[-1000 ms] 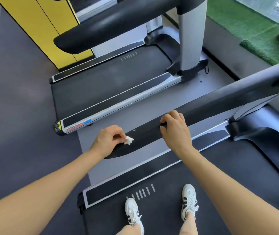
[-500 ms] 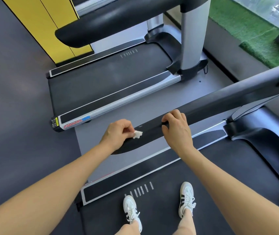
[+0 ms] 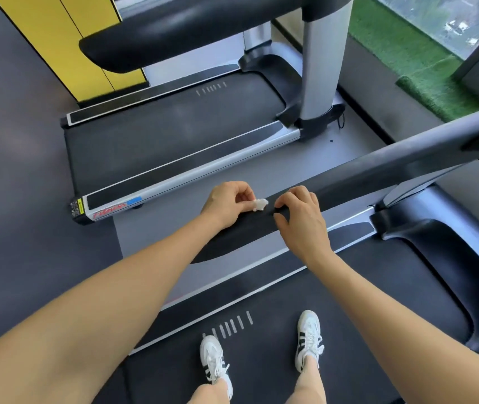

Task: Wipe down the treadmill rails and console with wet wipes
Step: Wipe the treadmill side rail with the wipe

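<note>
The fingers (image 3: 242, 196) of the left hand (image 3: 226, 207) are curled in and pinch a small crumpled white wipe (image 3: 259, 204) against the top of the black rail (image 3: 334, 185), near its rounded free end. The right hand (image 3: 302, 221) sits on the same rail just beside the wipe, fingertips (image 3: 283, 203) bent over the rail's far edge and thumb lying along its near side, gripping it. The wipe lies between the two hands, touching the rail.

Below the rail, the person stands on a dark treadmill belt (image 3: 348, 316) in white sneakers (image 3: 308, 336) with black stripes. Beyond the rail is a strip of pale grey floor (image 3: 159, 228), then a second treadmill (image 3: 174, 147) with a silver side strip, a silver post and its own black rail. Farther from the rail, at the upper left, stands a yellow cabinet (image 3: 66, 45) on dark grey flooring; at the upper right lies green turf (image 3: 407, 56) beside a window
</note>
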`<act>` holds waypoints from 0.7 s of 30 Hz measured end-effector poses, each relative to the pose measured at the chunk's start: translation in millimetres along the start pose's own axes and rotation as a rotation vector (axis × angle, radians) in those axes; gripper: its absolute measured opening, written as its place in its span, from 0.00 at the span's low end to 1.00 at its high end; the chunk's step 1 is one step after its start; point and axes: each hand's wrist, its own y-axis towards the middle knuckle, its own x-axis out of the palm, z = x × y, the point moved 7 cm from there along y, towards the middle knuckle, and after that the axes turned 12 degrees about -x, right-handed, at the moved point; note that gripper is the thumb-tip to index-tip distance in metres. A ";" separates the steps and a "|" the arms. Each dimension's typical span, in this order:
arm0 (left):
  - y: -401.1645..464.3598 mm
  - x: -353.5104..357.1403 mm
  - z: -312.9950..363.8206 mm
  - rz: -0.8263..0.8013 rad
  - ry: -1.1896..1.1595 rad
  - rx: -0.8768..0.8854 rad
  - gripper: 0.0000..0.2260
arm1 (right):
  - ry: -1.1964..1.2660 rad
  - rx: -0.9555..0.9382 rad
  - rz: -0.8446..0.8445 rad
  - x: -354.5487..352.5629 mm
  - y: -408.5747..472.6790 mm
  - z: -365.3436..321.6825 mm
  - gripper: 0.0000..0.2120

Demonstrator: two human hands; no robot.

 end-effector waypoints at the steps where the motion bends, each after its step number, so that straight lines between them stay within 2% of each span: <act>1: -9.0 -9.1 -14.9 0.005 0.023 -0.007 0.05 | -0.007 -0.001 0.003 -0.3 -0.1 -0.8 0.06; 6: -46.4 -40.2 -78.4 0.042 0.082 -0.103 0.08 | -0.011 -0.030 -0.013 5.0 2.2 -5.8 0.06; 11: -18.3 -22.0 -35.4 0.049 0.036 -0.062 0.02 | -0.002 -0.041 -0.014 11.6 3.5 -6.1 0.07; 14: -2.7 -4.5 -0.9 0.019 0.002 -0.030 0.03 | -0.002 -0.039 0.000 11.7 3.0 -5.9 0.08; 21: -37.4 -30.6 -52.1 0.036 0.084 -0.050 0.05 | -0.027 0.002 -0.029 12.7 -2.7 -15.4 0.08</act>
